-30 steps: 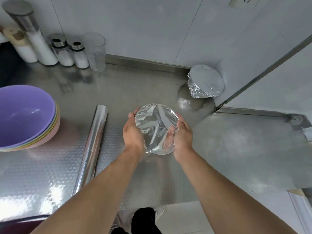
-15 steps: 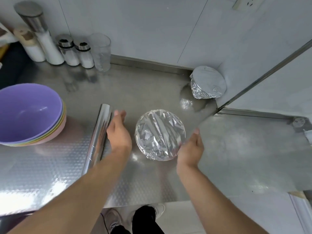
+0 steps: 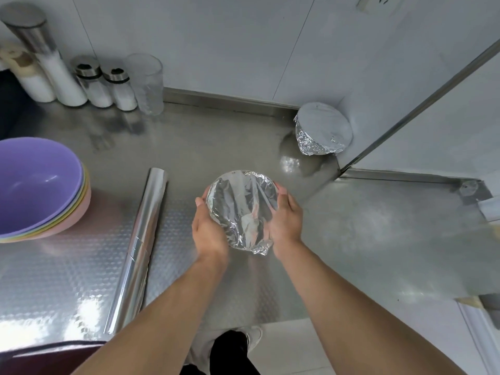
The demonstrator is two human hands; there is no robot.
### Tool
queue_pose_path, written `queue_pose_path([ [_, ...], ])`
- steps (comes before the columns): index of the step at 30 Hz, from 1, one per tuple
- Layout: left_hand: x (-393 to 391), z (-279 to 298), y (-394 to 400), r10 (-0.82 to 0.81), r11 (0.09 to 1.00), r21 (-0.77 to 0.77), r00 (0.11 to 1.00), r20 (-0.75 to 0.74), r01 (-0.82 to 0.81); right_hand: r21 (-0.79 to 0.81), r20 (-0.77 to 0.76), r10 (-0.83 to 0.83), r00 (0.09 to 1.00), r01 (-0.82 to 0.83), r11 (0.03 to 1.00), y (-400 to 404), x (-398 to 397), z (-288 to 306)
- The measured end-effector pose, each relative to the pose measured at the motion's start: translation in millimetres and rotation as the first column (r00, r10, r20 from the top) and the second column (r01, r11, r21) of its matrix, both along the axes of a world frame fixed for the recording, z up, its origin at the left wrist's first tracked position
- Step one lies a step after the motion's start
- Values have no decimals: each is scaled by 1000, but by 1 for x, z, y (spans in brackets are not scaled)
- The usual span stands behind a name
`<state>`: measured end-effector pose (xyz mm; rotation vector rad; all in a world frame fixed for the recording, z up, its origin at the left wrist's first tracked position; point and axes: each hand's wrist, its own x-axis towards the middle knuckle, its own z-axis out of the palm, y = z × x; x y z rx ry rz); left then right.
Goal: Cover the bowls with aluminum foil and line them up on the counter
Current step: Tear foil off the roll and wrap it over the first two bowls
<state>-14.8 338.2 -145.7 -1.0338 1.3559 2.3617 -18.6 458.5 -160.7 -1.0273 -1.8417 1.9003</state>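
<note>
Unlabelled foil-covered bowl (image 3: 242, 209) between both hands

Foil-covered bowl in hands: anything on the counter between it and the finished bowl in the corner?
Nothing visible. Left hand and right hand hold the foil-covered bowl; only bare counter lies before the finished bowl.

Foil (image 3: 243, 209) I held was crinkled silver. Top bowl (image 3: 35, 182) purple, pink and yellow-green rims under it. Counter (image 3: 67, 266) steel, embossed diamond pattern. Roll (image 3: 140, 247) silver.

White-filled shakers (image 3: 105, 86) and a clear glass (image 3: 147, 83) stand along the back wall
</note>
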Motion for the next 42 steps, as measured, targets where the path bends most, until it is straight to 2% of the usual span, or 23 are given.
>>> queue_pose_path([
  [3, -19, 3, -4, -42, 997, -68, 999, -4, 41, -57, -5, -86, 996, 86, 995, -6, 4, -2],
  [6, -49, 6, -16, -107, 982, -162, 993, -49, 98, -38, 30, -188, 982, 189, 981, -18, 21, -7],
  [9, -49, 3, -27, 14, 959, -283, 997, -82, -36, 104, 71, -241, 968, 233, 967, -15, 25, 0],
  [11, -22, 0, -25, 52, 928, -364, 994, -99, -85, 340, 61, -129, 990, 101, 935, 0, 12, 12],
  [13, 10, -1, -16, 60, 937, -337, 992, -108, -93, 612, 106, 95, 990, -140, 778, 16, -12, 29],
  [14, 20, -2, -10, 68, 944, -313, 991, -115, -101, 661, 160, 238, 958, -283, 695, 19, -25, 40],
  [17, 27, -1, 9, 92, 959, -254, 988, -123, -121, 605, 369, 590, 718, -668, 435, 17, -61, 58],
  [18, 25, 0, 14, 85, 957, -267, 988, -128, -117, 574, 407, 633, 658, -724, 384, 14, -68, 55],
  [20, 22, 1, 22, 72, 941, -320, 990, -117, -107, 539, 441, 644, 626, -758, 367, 9, -78, 44],
  [22, 20, -4, 25, 95, 929, -349, 990, -103, -125, 559, 452, 614, 647, -742, 370, 7, -80, 31],
  [28, 14, -1, 29, 174, 916, -351, 981, -89, -195, 461, 445, 587, 676, -735, 497, 14, -75, 35],
  [31, 14, 2, 33, 213, 912, -345, 975, -67, -223, 492, 436, 534, 724, -689, 532, 22, -68, 37],
  [39, 12, 0, 42, 288, 882, -378, 957, -43, -282, 362, 375, 368, 851, -500, 787, 28, -43, 34],
  [42, 11, -1, 44, 310, 873, -382, 950, -42, -302, 318, 333, 328, 884, -433, 843, 26, -34, 34],
])
